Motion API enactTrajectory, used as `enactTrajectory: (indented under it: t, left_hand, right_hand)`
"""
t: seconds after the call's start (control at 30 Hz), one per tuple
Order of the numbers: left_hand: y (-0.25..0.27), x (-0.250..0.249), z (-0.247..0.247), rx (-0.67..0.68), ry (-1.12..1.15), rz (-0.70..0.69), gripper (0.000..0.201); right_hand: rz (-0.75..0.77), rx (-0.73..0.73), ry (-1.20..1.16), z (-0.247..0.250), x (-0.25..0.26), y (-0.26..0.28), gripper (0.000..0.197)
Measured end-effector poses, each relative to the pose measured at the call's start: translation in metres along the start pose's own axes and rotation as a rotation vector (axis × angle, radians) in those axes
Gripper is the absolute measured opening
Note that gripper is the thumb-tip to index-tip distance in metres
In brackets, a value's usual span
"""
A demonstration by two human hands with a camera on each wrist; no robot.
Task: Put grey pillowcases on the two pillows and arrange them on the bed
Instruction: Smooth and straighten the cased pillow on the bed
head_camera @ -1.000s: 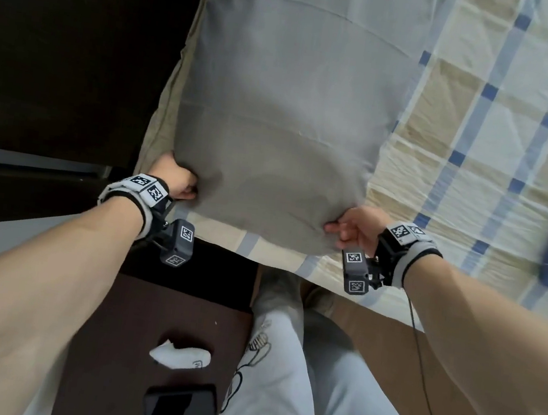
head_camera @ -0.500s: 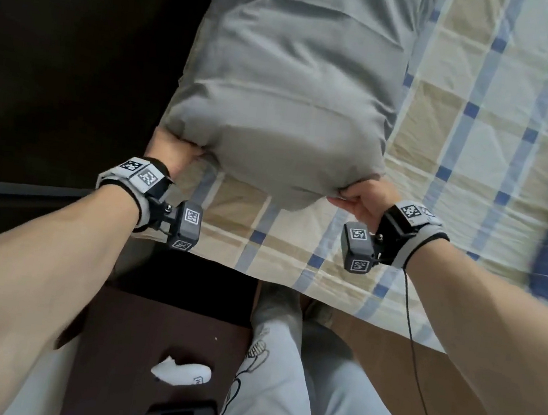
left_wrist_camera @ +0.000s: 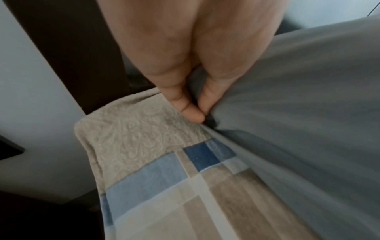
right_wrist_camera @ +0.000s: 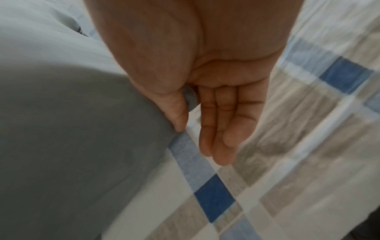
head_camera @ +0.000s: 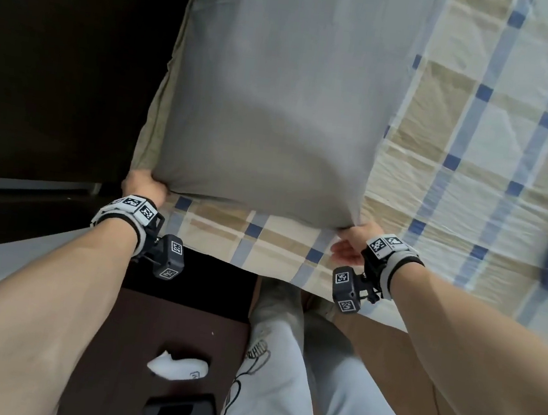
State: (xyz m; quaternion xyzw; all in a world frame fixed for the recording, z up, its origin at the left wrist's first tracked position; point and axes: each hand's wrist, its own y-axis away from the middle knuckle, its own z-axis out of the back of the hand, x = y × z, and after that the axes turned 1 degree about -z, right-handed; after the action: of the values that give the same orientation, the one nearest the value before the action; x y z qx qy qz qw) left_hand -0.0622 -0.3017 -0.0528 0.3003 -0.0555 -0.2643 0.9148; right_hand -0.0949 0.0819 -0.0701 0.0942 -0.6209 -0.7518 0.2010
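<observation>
Pillow point(head_camera: 278, 104), grey-cased: lies lengthwise on checked bed sheet point(head_camera: 480, 146), near the bed's left edge. Left hand point(head_camera: 142, 182) pinches its near left corner; right hand point(head_camera: 350, 247) pinches near right corner between thumb and forefinger, other fingers straight.

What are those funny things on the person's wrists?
Both arms are bare, with no sleeves. Each wrist wears a grey-and-black band with black-and-white square markers on it. A small black camera box, also marked, hangs under each. A thin black cable trails below the right arm.
</observation>
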Motion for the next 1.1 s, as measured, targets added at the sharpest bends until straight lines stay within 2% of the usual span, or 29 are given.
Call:
enactTrajectory:
  t: [0.07, 0.13, 0.23, 0.27, 0.33, 0.47, 0.57, 0.67, 0.77, 0.83, 0.93, 1.0, 1.03, 1.1]
  left_hand:
    - [0.0, 0.0, 0.005, 0.014, 0.005, 0.019, 0.026]
    - [0.003, -0.001, 0.008, 0.092, 0.039, 0.026, 0.032]
    - [0.008, -0.007, 0.008, 0.292, 0.317, 0.028, 0.036]
    - [0.01, -0.009, 0.008, 0.31, 0.393, 0.041, 0.034]
    - [0.013, -0.009, 0.008, 0.252, 0.381, 0.064, 0.026]
    - [0.016, 0.013, -0.002, 0.207, 0.143, 0.121, 0.022]
    - [0.021, 0.021, -0.007, 0.136, -0.017, 0.095, 0.019]
    - [0.019, 0.019, -0.006, 0.114, -0.048, 0.031, 0.025]
    - [0.014, 0.014, 0.009, 0.102, 0.021, 0.03, 0.036]
    - [0.013, -0.002, 0.021, 0.082, 0.09, -0.006, 0.045]
    - [0.013, -0.036, 0.036, 0.082, 0.396, 0.049, 0.049]
    - [0.008, -0.057, 0.048, 0.045, 0.496, 0.071, 0.037]
    - [0.008, -0.067, 0.055, 0.025, 0.474, 0.028, 0.036]
    - [-0.003, -0.085, 0.066, 0.024, 0.345, -0.115, 0.058]
  right_hand:
    - [0.025, 0.022, 0.033, 0.004, -0.002, 0.005, 0.014]
    - [0.054, 0.045, 0.078, 0.007, -0.001, 0.012, 0.012]
    - [0.102, 0.057, 0.131, 0.014, 0.008, 0.017, 0.016]
    - [0.103, 0.047, 0.137, 0.016, 0.01, 0.016, 0.017]
    - [0.081, 0.02, 0.144, 0.019, 0.011, 0.013, 0.019]
    - [-0.055, 0.02, 0.169, 0.007, -0.014, 0.011, 0.014]
    - [-0.033, 0.011, 0.25, -0.003, -0.022, 0.014, 0.017]
    - [0.005, 0.008, 0.357, 0.003, -0.018, 0.017, 0.015]
    - [0.018, 0.013, 0.394, 0.017, -0.007, 0.024, 0.005]
    - [0.072, -0.057, 0.363, 0.027, 0.011, 0.026, 0.012]
    - [0.107, -0.135, 0.055, 0.038, 0.051, 0.029, 0.019]
    - [0.129, -0.135, -0.122, 0.043, 0.077, 0.03, 0.017]
    - [0.153, -0.138, -0.138, 0.046, 0.09, 0.03, 0.024]
    - [0.214, -0.146, -0.133, 0.053, 0.114, 0.032, 0.048]
